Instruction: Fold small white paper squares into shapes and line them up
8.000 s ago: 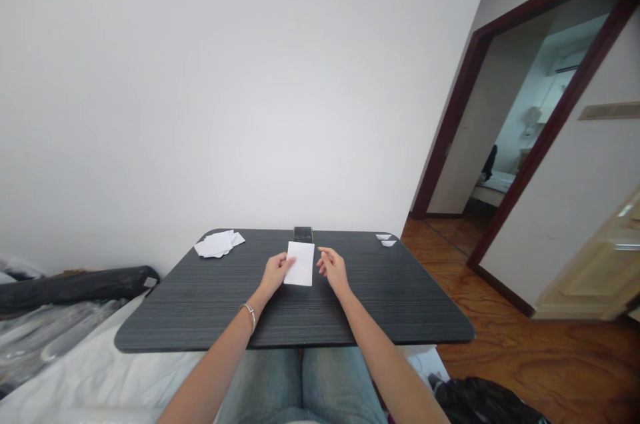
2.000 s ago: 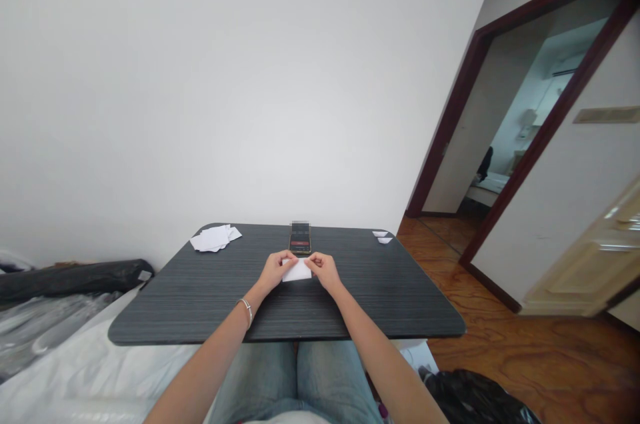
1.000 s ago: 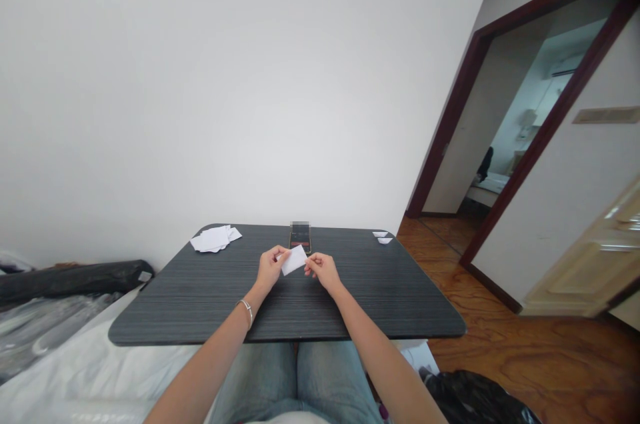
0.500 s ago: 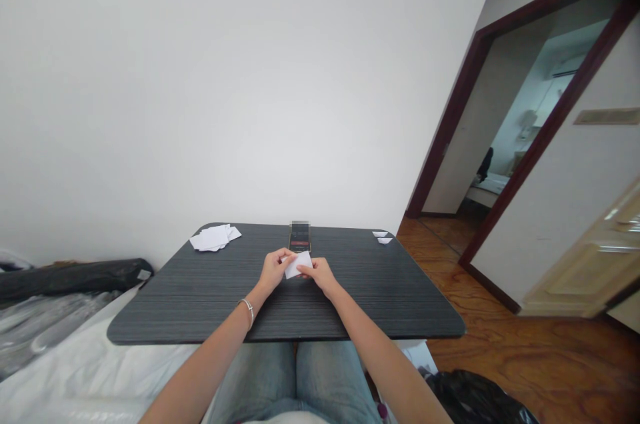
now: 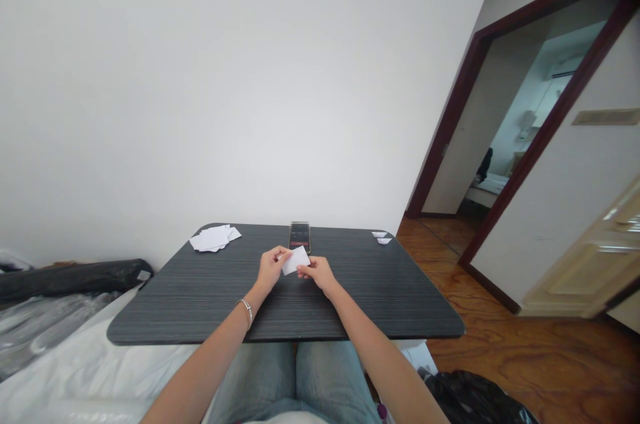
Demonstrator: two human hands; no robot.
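Note:
A small square piece of white paper point(image 5: 297, 260) is held tilted above the middle of the dark table point(image 5: 240, 304). My left hand point(image 5: 272, 267) pinches its left edge between thumb and fingers. On the lower right, my right hand point(image 5: 318, 272) grips the same paper, thumb on top and fingers behind. Just beyond the paper a phone point(image 5: 300, 235) leans near the wall, its lower end partly covered by the sheet.
A loose stack of white paper pieces point(image 5: 212, 238) lies at the table's far left corner. Two small folded papers point(image 5: 383, 241) sit at the far right. A white wall point(image 5: 280, 91) stands behind the table, and a black plastic bag point(image 5: 475, 397) is on the floor at right.
The paper has shifted slightly left and up and turned a little in my fingers. My left hand has moved a little up and left; more of the phone shows.

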